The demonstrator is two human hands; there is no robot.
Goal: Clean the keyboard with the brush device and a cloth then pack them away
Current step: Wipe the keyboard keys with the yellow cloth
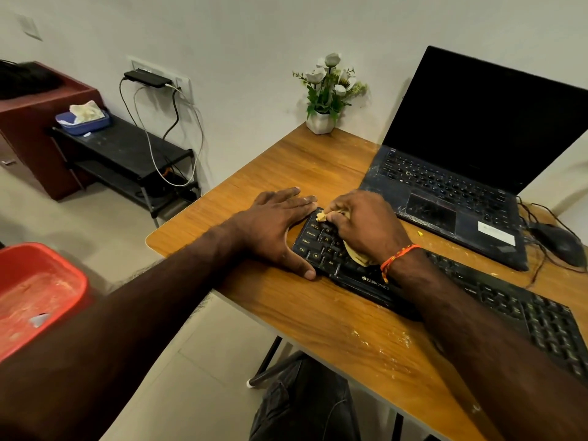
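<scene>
Our right hand [366, 227] has its fingers [334, 218] curled and clamped on a crumpled yellowish cloth [356, 254], pressing it onto the top-left keys of the black wired keyboard with gold legends [477, 288]. Cloth pokes out at the fingertips and under the heel of the hand. Orange thread band [397, 257] on that wrist.

Our left hand [276, 227] lies flat, fingers straight and close together, on the counter against the keyboard's left end; thumb touches its front-left corner. It holds nothing.

Keyboard sits diagonally on the wooden counter [318, 313], near its left edge, just in front of an open dark blue laptop with a black screen [471, 154]. Black mouse [560, 243] right of the laptop, cable trailing. Pale crumbs and smears across the counter's front part. White pot of white artificial flowers [327, 93] at the far corner by the wall.

Off the counter: red plastic tub [35, 294] at lower left; black low shelf [127, 154] against the wall carrying a blue box with a cloth in it [82, 119]. Can't spot the brush device.
</scene>
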